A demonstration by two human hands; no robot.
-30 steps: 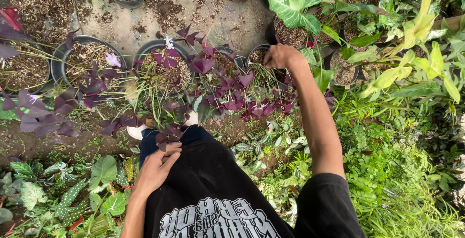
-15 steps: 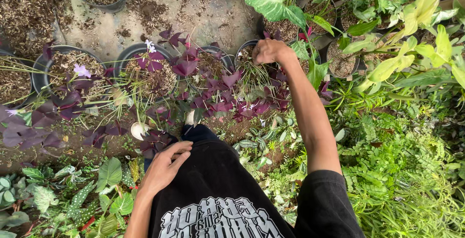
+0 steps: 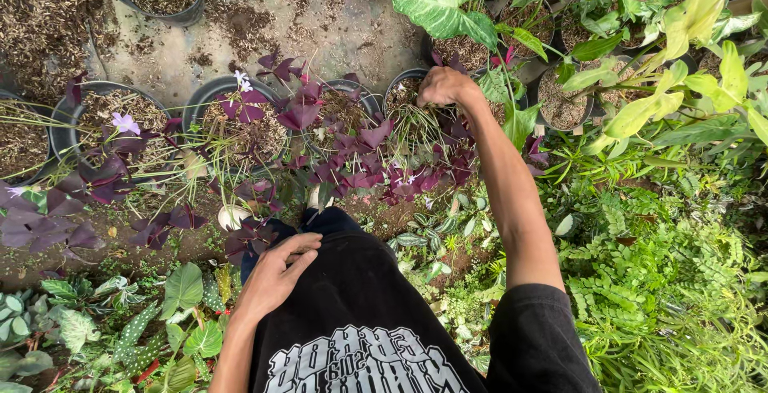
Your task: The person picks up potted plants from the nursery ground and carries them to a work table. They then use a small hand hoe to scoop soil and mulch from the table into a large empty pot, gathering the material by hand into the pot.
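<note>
Ground: pale concrete patch at the far side, strewn with brown mulch; bare soil nearer.

Fern bed: dense green fronds filling the near right.

Black shirt: the person's own, near centre, with a white printed design.

Variegated leaf: broad, green and cream, far centre, just above the right hand.

Yellow-green foliage: long leaves, far right.

Row of black pots, left to right across the middle: a pot with a pale violet flower; a pot with a white flower; a third pot; the fourth pot, rim partly hidden. All carry purple clover-like leaves spilling toward the near side.

Spotted green leaves: near left.

Right hand: arm stretched far, over the fourth pot, fingers curled downward and bunched into the thin stems there; whether they pinch a stem cannot be told.

Left hand: resting on the dark trouser leg, near centre, fingers loosely together, slightly bent, holding nothing.
</note>
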